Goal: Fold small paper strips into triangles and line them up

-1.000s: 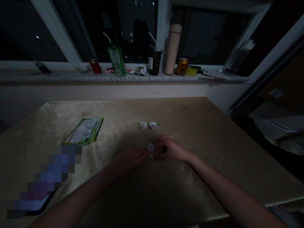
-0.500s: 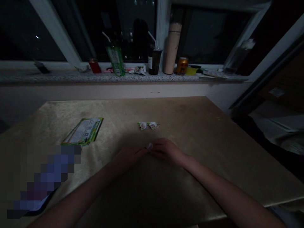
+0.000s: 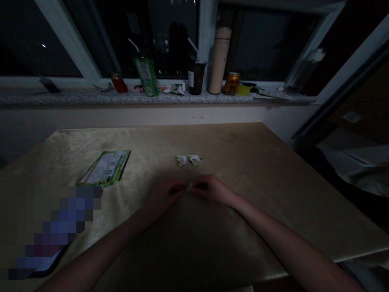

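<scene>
Between my two hands is a small whitish piece [image 3: 189, 187], perhaps folded paper or wrapper; the dim light hides its exact kind. My left hand [image 3: 165, 194] pinches its left side with thumb and fingers. From the right, my right hand [image 3: 212, 190] pinches the other side. The fingertips of both hands nearly meet, just above the table. Beyond them lie two small folded green-and-white pieces, a left one [image 3: 181, 160] and a right one [image 3: 195, 160], side by side on the tabletop.
Flat green-and-white printed packets [image 3: 106, 167] lie on the table [image 3: 243, 150] at left. A phone-like device [image 3: 54, 259], mostly blurred out, is nearer. On the windowsill [image 3: 100, 96] stand a green bottle [image 3: 146, 77], a dark cup [image 3: 197, 79], a tall flask [image 3: 219, 61] and an orange can [image 3: 232, 83].
My hands have risen slightly and their fingers are more arched around the whitish piece. It now shows between both sets of fingertips. The view has shifted a little.
</scene>
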`<state>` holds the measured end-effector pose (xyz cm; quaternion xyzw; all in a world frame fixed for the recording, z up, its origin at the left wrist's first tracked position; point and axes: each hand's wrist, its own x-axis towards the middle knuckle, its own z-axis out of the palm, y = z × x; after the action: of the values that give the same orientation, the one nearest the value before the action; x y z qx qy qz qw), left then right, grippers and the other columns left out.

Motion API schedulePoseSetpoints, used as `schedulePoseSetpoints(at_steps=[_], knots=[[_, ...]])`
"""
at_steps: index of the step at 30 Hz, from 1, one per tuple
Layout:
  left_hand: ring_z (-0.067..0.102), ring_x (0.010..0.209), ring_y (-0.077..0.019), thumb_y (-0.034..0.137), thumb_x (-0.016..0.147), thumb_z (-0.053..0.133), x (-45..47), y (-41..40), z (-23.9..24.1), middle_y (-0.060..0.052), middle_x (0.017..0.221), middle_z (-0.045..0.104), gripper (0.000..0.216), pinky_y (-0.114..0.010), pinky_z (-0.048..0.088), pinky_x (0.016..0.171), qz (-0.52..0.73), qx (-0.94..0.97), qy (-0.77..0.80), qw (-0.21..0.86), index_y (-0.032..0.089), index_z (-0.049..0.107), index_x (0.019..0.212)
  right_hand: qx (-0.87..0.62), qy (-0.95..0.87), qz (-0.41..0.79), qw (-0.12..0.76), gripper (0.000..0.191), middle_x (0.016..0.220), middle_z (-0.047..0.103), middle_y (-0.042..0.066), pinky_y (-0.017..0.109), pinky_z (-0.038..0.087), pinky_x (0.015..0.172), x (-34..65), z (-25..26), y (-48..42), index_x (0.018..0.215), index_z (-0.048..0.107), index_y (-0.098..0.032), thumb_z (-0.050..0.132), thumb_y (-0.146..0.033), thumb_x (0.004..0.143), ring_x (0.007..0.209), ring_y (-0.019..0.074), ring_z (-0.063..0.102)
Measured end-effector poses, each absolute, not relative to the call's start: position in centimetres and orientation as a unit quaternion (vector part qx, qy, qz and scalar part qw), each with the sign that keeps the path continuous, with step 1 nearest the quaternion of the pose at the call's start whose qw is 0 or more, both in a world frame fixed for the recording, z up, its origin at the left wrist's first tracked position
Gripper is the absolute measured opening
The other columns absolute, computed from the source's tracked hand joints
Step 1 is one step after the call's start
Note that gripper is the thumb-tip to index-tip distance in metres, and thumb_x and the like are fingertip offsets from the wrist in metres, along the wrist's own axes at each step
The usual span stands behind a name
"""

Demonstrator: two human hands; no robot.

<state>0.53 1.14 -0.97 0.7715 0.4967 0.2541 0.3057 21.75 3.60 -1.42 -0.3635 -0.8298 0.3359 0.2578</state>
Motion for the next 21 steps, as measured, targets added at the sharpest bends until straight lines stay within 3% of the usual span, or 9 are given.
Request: schedulePoseSetpoints(at_steps=[3, 9, 16, 21], knots=[[0.067, 0.084, -0.0211, 0.027, 0.084, 0.055, 0.7, 1.0, -0.7, -0.002, 0.094, 0.072, 0.019, -0.034, 0.052, 0.079, 0.243, 0.776, 0.497, 0.303, 0.022, 0.069, 0.097, -0.372, -0.855, 0.26, 0.251, 0.014, 0.07, 0.06, -0.001, 0.025, 0.035, 0.064, 22.6, -0.9, 3.5, 0.07, 0.063, -0.017, 0.073, -0.027, 0.072, 0.07, 0.0144, 0.054], [0.067, 0.083, -0.0207, 0.027, 0.087, 0.053, 0.8, 0.9, -0.5, -0.001, 0.093, 0.072, 0.019, -0.033, 0.051, 0.078, 0.225, 0.795, 0.497, 0.265, 0.022, 0.068, 0.097, -0.424, -0.855, 0.199, 0.225, 0.019, 0.08, 0.061, 0.001, 0.032, 0.028, 0.077, 22.9, -1.9, 4.0, 0.071, 0.061, -0.018, 0.067, -0.032, 0.081, 0.086, 0.0181, 0.053], [0.061, 0.104, -0.0213, 0.018, 0.093, 0.038, 0.9, 0.0, -1.4, -0.004, 0.127, 0.058, 0.035, -0.035, 0.047, 0.088, 0.166, 0.872, 0.441, 0.136, 0.024, 0.054, 0.125, -0.446, -0.846, 0.197, 0.216, 0.026, 0.082, 0.061, 0.002, 0.032, 0.024, 0.076, 22.4, -2.5, 4.2, 0.074, 0.063, -0.018, 0.059, -0.039, 0.087, 0.087, 0.0182, 0.05], [0.057, 0.106, -0.0258, 0.021, 0.094, 0.042, 1.5, -1.2, -1.3, -0.007, 0.131, 0.056, 0.036, -0.04, 0.041, 0.091, 0.09, 0.91, 0.405, 0.01, 0.021, 0.052, 0.128, -0.463, -0.831, 0.212, 0.225, 0.029, 0.08, 0.062, 0.001, 0.032, 0.022, 0.075, 22.2, -2.9, 4.5, 0.07, 0.064, -0.018, 0.061, -0.043, 0.085, 0.087, 0.0182, 0.051]])
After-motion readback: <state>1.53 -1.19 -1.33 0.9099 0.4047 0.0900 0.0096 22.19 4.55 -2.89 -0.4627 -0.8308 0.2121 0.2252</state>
